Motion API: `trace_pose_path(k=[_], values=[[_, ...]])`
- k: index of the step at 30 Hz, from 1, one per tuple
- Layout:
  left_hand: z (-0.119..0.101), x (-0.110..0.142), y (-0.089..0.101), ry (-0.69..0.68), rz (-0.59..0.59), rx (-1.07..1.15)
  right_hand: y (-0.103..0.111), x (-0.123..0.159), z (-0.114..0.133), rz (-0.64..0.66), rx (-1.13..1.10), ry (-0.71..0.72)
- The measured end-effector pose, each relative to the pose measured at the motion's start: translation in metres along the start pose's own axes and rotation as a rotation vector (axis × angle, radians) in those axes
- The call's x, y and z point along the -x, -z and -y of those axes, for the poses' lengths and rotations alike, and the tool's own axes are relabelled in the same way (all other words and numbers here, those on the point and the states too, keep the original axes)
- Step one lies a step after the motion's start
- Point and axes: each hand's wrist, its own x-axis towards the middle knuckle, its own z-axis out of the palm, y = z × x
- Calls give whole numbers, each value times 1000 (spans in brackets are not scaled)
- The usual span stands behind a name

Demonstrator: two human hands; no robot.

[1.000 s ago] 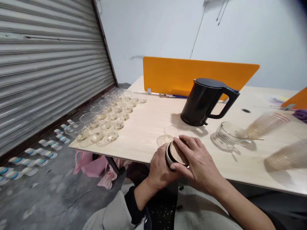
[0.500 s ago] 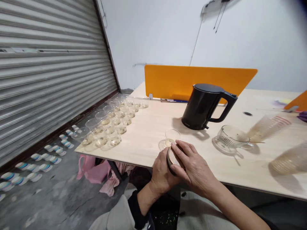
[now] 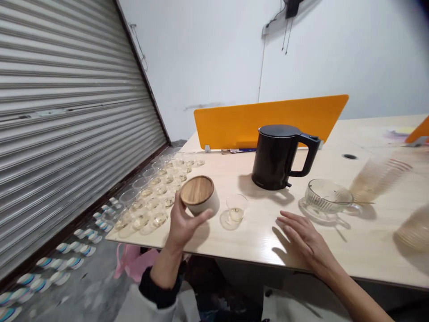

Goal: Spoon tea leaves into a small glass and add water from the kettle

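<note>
My left hand (image 3: 182, 221) is wrapped round a pale canister with a wooden lid (image 3: 197, 191), holding it tilted a little above the table, lid on. Just right of it stands a clear plastic cup (image 3: 236, 209) with a little pale liquid and dark bits at the bottom. My right hand (image 3: 303, 237) hovers over the table's front part with fingers stretched out, holding nothing. Beyond it are a black electric kettle (image 3: 273, 158) and a ribbed glass cup (image 3: 326, 197) on a glass saucer, with a thin stick lying across its rim.
Rows of clear cups (image 3: 161, 190) holding a little liquid fill the table's left end. Stacked plastic cups (image 3: 378, 179) lie at the right. An orange divider (image 3: 268, 120) stands behind the kettle. Small white containers (image 3: 63, 248) line the floor by the shutter, near a pink bag (image 3: 140, 264).
Both hands were together on the canister near the table edge. Now my left hand has carried it leftward over the table, and my right hand has let go and moved right.
</note>
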Motion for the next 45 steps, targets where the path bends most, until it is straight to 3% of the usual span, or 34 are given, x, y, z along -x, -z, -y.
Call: trace_pose_path(k=[4,7,11,15,23,31,40,45], values=[[27,-70,-27,-3,168,136,-11,3,-12,48,17,7],[49,-104,-59,1,261,168,-14,5,-13,60,66,49],[74,-127,-97,23,336,213,-15,8,-15,54,113,92],[97,-138,-119,81,370,259,-15,9,-17,68,145,126],[110,-153,-121,130,468,263,-19,11,-28,92,176,170],[119,-164,-118,155,541,301,-13,2,-23,98,81,81],[120,-161,-118,129,551,350,-40,-39,29,253,-77,-81],[125,-163,-119,127,543,362,-60,-55,56,343,-94,-30]])
